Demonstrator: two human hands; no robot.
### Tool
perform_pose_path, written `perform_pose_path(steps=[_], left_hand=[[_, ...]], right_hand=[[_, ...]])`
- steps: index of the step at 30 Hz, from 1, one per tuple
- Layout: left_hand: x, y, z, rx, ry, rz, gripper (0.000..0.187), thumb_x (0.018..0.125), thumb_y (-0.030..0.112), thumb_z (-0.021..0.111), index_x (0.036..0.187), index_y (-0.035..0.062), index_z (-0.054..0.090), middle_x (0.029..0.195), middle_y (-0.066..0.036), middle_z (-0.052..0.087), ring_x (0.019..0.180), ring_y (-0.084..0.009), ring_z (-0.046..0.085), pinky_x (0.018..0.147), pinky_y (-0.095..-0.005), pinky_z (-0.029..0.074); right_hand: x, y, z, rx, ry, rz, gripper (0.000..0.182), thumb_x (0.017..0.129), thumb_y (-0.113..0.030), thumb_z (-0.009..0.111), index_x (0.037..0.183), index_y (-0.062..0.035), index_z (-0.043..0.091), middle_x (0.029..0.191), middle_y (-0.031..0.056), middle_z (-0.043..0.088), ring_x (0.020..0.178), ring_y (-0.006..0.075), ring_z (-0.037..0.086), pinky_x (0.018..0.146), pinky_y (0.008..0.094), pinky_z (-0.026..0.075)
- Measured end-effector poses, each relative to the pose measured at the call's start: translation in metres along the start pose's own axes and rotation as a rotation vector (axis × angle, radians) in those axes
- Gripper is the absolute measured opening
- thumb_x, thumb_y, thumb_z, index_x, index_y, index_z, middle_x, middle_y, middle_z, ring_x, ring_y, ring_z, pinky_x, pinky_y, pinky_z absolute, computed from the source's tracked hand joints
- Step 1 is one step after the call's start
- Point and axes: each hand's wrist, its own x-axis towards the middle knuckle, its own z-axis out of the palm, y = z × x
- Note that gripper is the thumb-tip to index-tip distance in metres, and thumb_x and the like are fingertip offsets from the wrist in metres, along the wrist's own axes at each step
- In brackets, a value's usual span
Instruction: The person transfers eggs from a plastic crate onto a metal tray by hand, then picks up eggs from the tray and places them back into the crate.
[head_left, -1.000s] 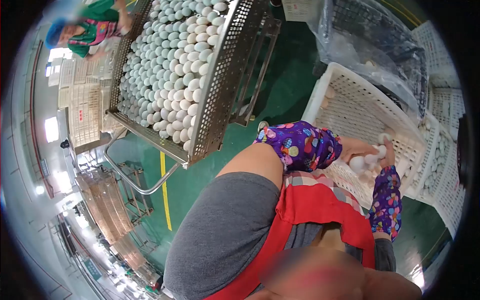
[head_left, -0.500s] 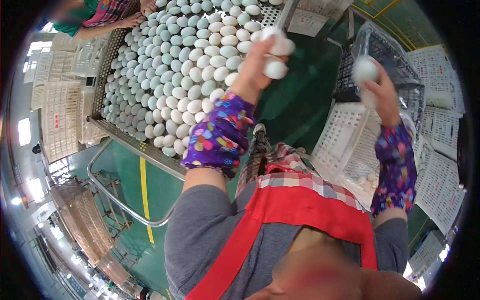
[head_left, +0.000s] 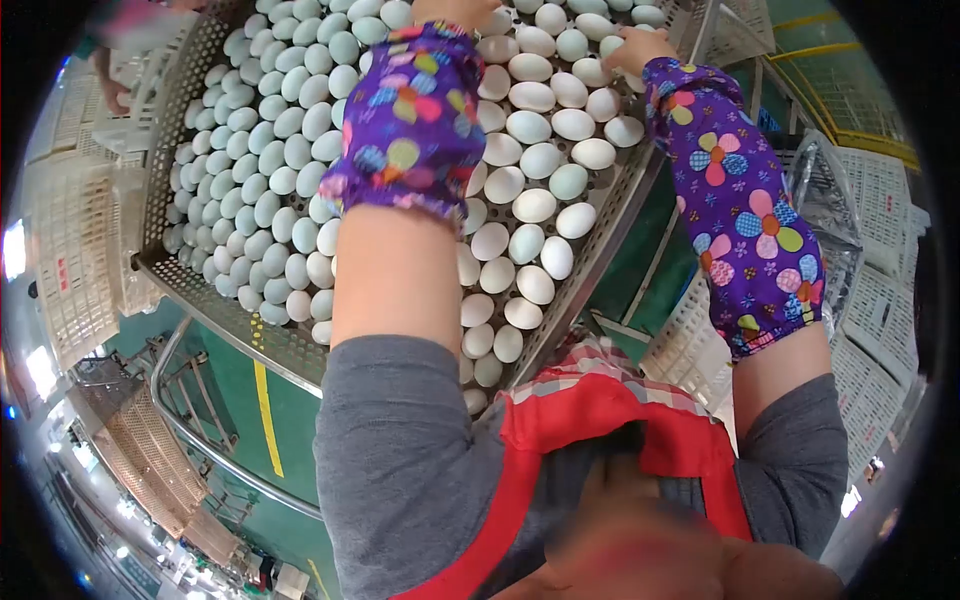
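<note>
Rows of white and pale green eggs (head_left: pixel 535 205) cover a perforated metal tray table (head_left: pixel 620 195) in front of me. My left hand (head_left: pixel 455 12) reaches over the eggs at the far side; the top edge of the view cuts it off, and its fingers are mostly hidden. Near the right rim, my right hand (head_left: pixel 642 50) has its fingers curled on a pale egg (head_left: pixel 610 46), with other eggs close by. Purple flowered sleeve covers (head_left: pixel 410 110) are on both forearms.
White plastic crates (head_left: pixel 870 260) stand at the right, near a black crate with clear plastic (head_left: pixel 828 190). A white basket (head_left: pixel 690 345) sits below my right arm. More crates (head_left: pixel 75 250) are stacked left, where another person's hand (head_left: pixel 115 95) shows. A steel tube handle (head_left: pixel 190 440) juts from the table.
Both hands have moved up and forward over the egg table. Earlier my left hand carried several eggs beside the table, and my right held eggs above the crates at the right.
</note>
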Motion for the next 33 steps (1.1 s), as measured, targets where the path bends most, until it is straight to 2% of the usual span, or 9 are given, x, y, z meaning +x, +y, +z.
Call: perform_pose_path(steps=[10,12,14,18,20,23,24,28,33], left_hand=[[0.033,-0.008,0.031,0.102,-0.033,-0.024,0.044,0.078,0.043,0.058,0.096,0.0043,0.065,0.097,-0.018,0.065,0.09,-0.0338,0.063,0.076,-0.043,0.051],[0.036,-0.005,0.036,0.114,-0.038,-0.019,0.043,0.078,0.043,0.057,0.095,0.0045,0.065,0.097,-0.017,0.065,0.089,-0.0342,0.063,0.076,-0.0434,0.051],[0.04,-0.002,0.042,0.122,-0.041,-0.018,0.042,0.079,0.042,0.056,0.095,0.0046,0.066,0.097,-0.017,0.065,0.089,-0.0345,0.063,0.075,-0.0437,0.051],[0.049,-0.001,0.059,0.218,-0.121,0.063,0.04,0.08,0.041,0.054,0.093,0.005,0.066,0.096,-0.017,0.065,0.088,-0.0352,0.063,0.075,-0.0445,0.051],[0.051,-0.014,0.047,0.427,-0.092,0.348,0.03,0.082,0.03,0.053,0.105,0.0153,0.065,0.106,-0.014,0.062,0.1,-0.0306,0.058,0.082,-0.0431,0.048],[0.066,-0.089,0.097,0.617,0.408,0.342,0.016,0.08,0.018,0.054,0.089,0.0139,0.065,0.098,-0.008,0.062,0.09,-0.0249,0.06,0.072,-0.0402,0.049],[0.089,-0.123,0.111,1.103,-0.054,0.368,0.017,0.08,0.019,0.054,0.092,0.0142,0.064,0.099,-0.006,0.062,0.092,-0.0221,0.059,0.073,-0.0388,0.047],[0.073,-0.126,0.12,0.659,0.592,0.393,0.034,0.088,0.03,0.052,0.099,-0.0019,0.058,0.098,-0.02,0.058,0.094,-0.0341,0.055,0.08,-0.0463,0.044],[-0.058,0.112,0.012,-0.082,0.468,0.391,0.048,0.088,0.025,0.056,0.126,-0.0007,0.041,0.128,-0.023,0.037,0.118,-0.0394,0.037,0.094,-0.0524,0.036]], right_hand=[[0.043,0.026,0.06,0.228,0.083,-0.049,0.066,0.076,-0.056,0.06,0.127,-0.016,0.051,0.121,0.0332,0.048,0.11,0.049,0.048,0.094,0.0494,0.042],[0.02,-0.002,0.056,0.023,0.278,0.14,0.053,0.08,-0.048,0.059,0.122,-0.0152,0.054,0.115,0.0179,0.056,0.104,0.0364,0.056,0.091,0.0438,0.045],[-0.012,-0.028,0.019,0.114,0.124,0.271,0.076,0.073,-0.042,0.066,0.138,-0.0151,0.036,0.12,0.0237,0.053,0.107,0.0389,0.053,0.086,0.0457,0.045],[-0.07,-0.009,-0.022,0.305,0.181,-0.264,0.055,0.083,-0.037,0.057,0.13,-0.0091,0.046,0.133,0.026,0.039,0.115,0.039,0.047,0.095,0.0439,0.041],[-0.121,0.024,-0.033,-0.157,0.711,-0.499,0.052,0.082,-0.025,0.059,0.129,-0.0074,0.046,0.136,0.0248,0.035,0.121,0.0385,0.042,0.099,0.0423,0.037],[-0.229,0.116,-0.078,0.506,0.835,-0.382,0.048,0.078,-0.011,0.061,0.124,-0.0059,0.049,0.129,0.0201,0.043,0.117,0.0361,0.044,0.096,0.0395,0.038],[-0.267,0.151,-0.081,0.512,0.848,-0.188,0.044,0.077,-0.008,0.061,0.12,-0.0046,0.052,0.125,0.0181,0.046,0.108,0.0329,0.051,0.091,0.0367,0.042],[-0.411,0.283,-0.025,0.682,0.95,0.28,0.031,0.078,-0.005,0.06,0.109,-0.0008,0.058,0.112,0.0159,0.054,0.1,0.0264,0.056,0.084,0.0327,0.047],[-0.549,0.382,0.096,0.461,0.279,0.699,0.031,0.081,-0.02,0.059,0.109,-0.0059,0.059,0.105,0.0169,0.061,0.097,0.0303,0.059,0.083,0.0385,0.047]])
